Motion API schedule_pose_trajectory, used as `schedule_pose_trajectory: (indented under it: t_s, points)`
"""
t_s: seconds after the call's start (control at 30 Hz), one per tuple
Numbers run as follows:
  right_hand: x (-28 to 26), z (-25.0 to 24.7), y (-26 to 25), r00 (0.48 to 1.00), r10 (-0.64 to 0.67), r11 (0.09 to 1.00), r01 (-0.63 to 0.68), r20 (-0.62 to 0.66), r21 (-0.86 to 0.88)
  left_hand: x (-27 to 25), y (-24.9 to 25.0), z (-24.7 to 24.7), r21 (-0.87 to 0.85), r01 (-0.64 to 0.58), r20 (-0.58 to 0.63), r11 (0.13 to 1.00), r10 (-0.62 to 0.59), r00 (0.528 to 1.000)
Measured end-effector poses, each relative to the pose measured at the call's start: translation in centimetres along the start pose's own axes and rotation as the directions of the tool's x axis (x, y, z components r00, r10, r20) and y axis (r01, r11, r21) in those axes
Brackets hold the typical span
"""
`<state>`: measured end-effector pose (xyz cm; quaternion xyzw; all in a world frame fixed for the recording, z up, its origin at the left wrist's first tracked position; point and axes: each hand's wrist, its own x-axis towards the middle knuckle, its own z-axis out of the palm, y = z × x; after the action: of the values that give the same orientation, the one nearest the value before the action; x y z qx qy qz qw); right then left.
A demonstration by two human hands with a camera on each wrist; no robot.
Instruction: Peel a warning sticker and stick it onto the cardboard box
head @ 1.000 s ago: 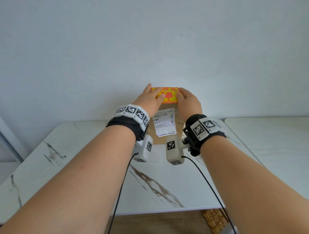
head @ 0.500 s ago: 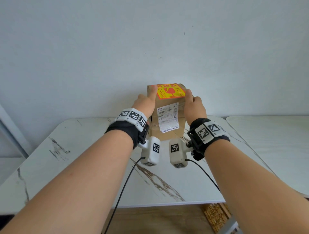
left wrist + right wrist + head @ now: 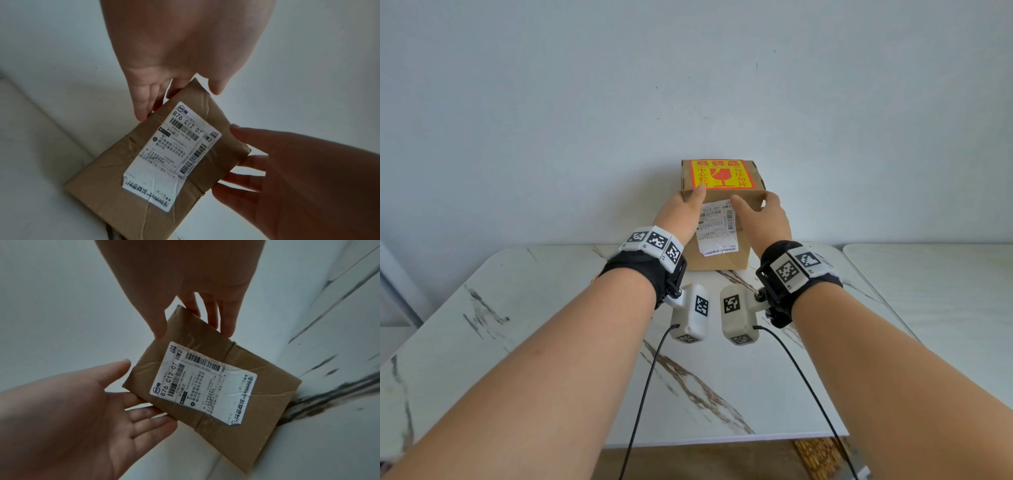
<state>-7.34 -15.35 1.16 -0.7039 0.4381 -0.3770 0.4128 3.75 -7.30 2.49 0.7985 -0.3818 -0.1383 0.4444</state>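
Observation:
A brown cardboard box [image 3: 726,263] stands on the marble table against the wall. A yellow and red warning sticker [image 3: 720,174] lies flat on its top, and a white shipping label [image 3: 717,228] covers the front face. My left hand [image 3: 681,216] lies along the box's left side with straight fingers, its thumb at the top front edge. My right hand [image 3: 763,216] is at the right side, thumb on the front face. In the left wrist view, the left hand's fingers [image 3: 144,104] touch the box [image 3: 127,207]. The right wrist view shows the right hand's fingers [image 3: 226,324] spread beside the box [image 3: 267,410].
The white marble table [image 3: 551,325] runs forward to a front edge near me. A second table [image 3: 945,291] adjoins it on the right. The pale wall rises right behind the box. Two black cables hang from the wrist cameras. A woven thing [image 3: 822,455] lies on the floor.
Both hands have slid off the sticker on the box's top and down to its upper sides. The sticker now lies uncovered. The box itself stays on the table.

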Motion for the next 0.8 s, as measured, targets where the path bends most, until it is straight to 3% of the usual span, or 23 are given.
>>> schedule_pose_trajectory:
  t_s: [0.17, 0.43, 0.8]
  points:
    - [1.4, 0.6, 0.4, 0.998, -0.025, 1.0, 0.025, 0.066, -0.005, 1.4, -0.7, 0.8, -0.104, 0.046, -0.019, 0.994, -0.048, 0.999]
    - [2.3, 1.6, 1.1, 0.99, -0.052, 0.999, 0.052, 0.13, -0.001, 2.5, -1.5, 1.4, -0.109, 0.07, -0.016, 0.992, -0.072, 0.997]
    - [1.2, 0.9, 0.3, 0.994, -0.017, 0.998, 0.023, 0.105, -0.056, 1.6, -1.9, 0.0, 0.074, 0.123, -0.041, 0.99, -0.121, 0.992]
